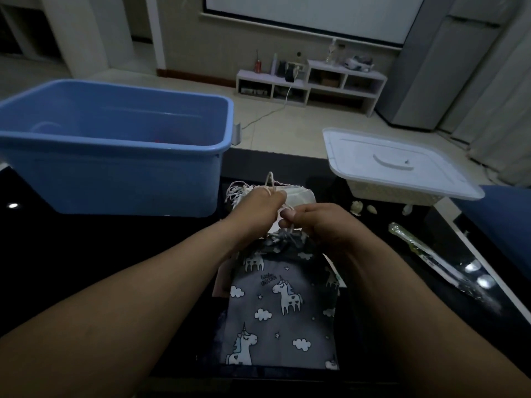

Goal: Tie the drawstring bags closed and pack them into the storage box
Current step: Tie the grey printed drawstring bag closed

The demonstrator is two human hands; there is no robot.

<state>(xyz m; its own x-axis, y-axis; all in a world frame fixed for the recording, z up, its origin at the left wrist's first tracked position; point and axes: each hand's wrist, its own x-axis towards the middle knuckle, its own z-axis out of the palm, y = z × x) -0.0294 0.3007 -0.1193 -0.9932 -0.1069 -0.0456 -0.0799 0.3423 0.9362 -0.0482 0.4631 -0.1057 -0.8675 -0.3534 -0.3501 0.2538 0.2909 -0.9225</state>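
A grey drawstring bag printed with white unicorns and clouds lies on the dark table in front of me, its mouth gathered at the far end. My left hand and my right hand meet just above that gathered mouth, and each pinches the white drawstring, which loops up behind my left hand. A pale bag with white strings lies just beyond my hands. The blue storage box stands open at the far left of the table.
A white lidded basket sits at the far right of the table, with small pale bits in front of it. A clear plastic-wrapped stick lies along the right edge. More fabric lies under the grey bag.
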